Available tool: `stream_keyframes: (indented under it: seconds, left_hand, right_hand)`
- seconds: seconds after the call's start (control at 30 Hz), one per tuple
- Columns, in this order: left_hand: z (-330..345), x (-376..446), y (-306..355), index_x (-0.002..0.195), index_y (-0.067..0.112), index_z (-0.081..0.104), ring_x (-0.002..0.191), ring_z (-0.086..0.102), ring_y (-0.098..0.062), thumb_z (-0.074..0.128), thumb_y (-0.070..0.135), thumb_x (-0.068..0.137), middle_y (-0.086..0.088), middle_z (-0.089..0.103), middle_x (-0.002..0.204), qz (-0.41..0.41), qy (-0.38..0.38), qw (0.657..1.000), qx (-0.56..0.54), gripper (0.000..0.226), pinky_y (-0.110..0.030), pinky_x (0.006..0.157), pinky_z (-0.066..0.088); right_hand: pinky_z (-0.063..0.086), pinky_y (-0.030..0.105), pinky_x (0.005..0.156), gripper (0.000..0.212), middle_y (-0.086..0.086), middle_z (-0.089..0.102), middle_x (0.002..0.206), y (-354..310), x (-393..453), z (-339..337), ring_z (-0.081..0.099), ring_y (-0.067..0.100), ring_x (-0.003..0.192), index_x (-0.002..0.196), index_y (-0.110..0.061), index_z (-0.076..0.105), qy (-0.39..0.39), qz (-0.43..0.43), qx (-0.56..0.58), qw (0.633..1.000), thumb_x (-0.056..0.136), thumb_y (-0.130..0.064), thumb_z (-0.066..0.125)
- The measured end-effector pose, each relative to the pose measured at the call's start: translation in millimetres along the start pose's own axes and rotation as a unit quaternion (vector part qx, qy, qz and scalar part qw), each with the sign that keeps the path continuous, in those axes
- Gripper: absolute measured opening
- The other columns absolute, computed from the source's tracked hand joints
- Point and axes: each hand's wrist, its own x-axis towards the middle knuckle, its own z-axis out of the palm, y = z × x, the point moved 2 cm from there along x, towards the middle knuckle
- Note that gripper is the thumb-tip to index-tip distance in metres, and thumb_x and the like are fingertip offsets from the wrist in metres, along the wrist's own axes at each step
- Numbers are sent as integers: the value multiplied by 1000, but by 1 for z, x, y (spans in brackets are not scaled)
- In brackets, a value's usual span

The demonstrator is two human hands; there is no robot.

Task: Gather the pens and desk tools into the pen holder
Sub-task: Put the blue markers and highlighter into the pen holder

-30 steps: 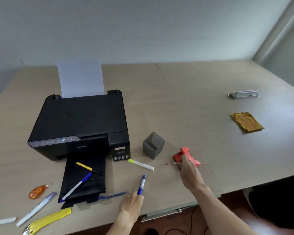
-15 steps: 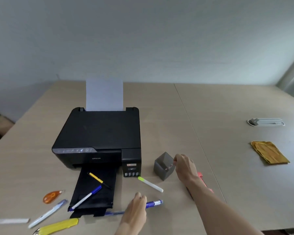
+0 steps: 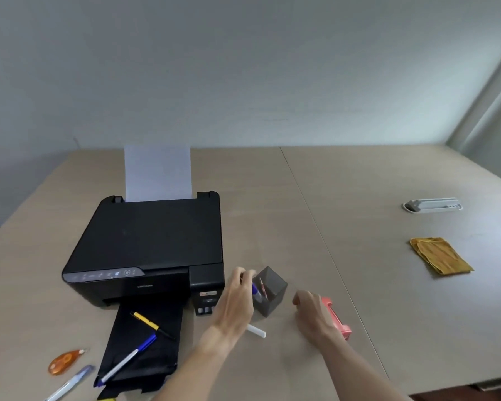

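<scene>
The grey pen holder (image 3: 270,292) stands upright on the wooden desk (image 3: 359,270), one corner turned toward the camera, just right of the black printer (image 3: 148,250). A thin red pen (image 3: 263,287) stands in it, leaning slightly, tip end down. The left hand (image 3: 234,303) is at the holder's left rim, fingers pinched on a blue-capped pen (image 3: 256,292) whose long axis runs steeply down into the opening. The right hand (image 3: 311,312) hovers just right of the holder with fingers loosely curled and nothing in it, partly covering a red stapler (image 3: 337,318) behind it. A white marker (image 3: 256,331) lies flat below the holder, its left part hidden under the left wrist. On the printer's output tray (image 3: 139,354) lie a yellow-and-black pen (image 3: 151,325), pointing down to the right, and a blue-and-white pen (image 3: 128,360), running up to the right. Left of the tray sit an orange correction tape dispenser (image 3: 65,361) and a pale blue pen (image 3: 73,382). The printer front bears faint lettering, seemingly "EPSON"; a white sheet (image 3: 158,172) stands in its rear feed. Far right lie a folded yellow cloth (image 3: 440,256) and a white case (image 3: 433,204).
</scene>
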Motion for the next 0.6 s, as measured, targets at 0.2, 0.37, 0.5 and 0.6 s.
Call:
stream_keyframes:
  seconds: [0.2,0.37,0.5,0.6]
  left_hand:
    - [7,28,13,122,11,52,81,55,-19,37,-6,89,-2,46,105,8,9,1000,0,39,-30,76,52]
    - [21,50,20,129,17,48,79,61,-12,33,3,96,11,43,108,-18,41,995,-88,39,-27,72,53]
    - [36,53,21,123,15,53,105,53,-24,38,9,97,-2,48,119,-42,19,995,-92,30,-28,82,45]
    - [52,44,9,118,23,53,102,54,-16,34,2,94,4,49,113,-11,-39,998,-46,37,-24,77,45]
  right_hand:
    - [37,29,61,19,3,50,90,26,-3,-8,59,31,84,93,-13,61,-9,53,4,999,82,-7,45]
    - [53,41,70,19,8,56,88,43,-4,-5,60,35,81,83,-12,55,-11,78,7,997,75,-4,39]
    - [41,35,71,25,7,50,93,48,-8,-2,52,34,81,87,-13,51,-40,80,-21,996,76,3,35]
    - [33,33,59,25,6,48,84,47,-12,4,44,30,74,78,-14,48,-54,65,-41,996,74,7,35]
